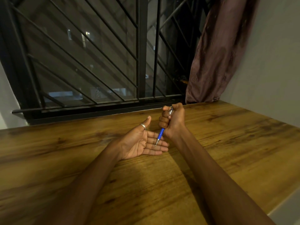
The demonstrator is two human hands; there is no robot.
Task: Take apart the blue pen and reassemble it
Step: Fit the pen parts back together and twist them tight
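Observation:
My right hand (174,120) is closed in a fist around the blue pen (160,134), held almost upright. The pen's blue grip and silver tip stick out below the fist and point down at my left palm. Its silver top end shows above the fingers, under my thumb. My left hand (142,142) lies palm up on the wooden table (227,143), fingers spread flat, a ring on the thumb. The pen tip hovers just over those fingers; I cannot tell whether it touches them. The pen looks whole.
A barred window (97,62) runs along the table's far edge. A brownish curtain (219,54) hangs at the back right, beside a grey wall (276,62). The table's right edge drops off near the lower right corner.

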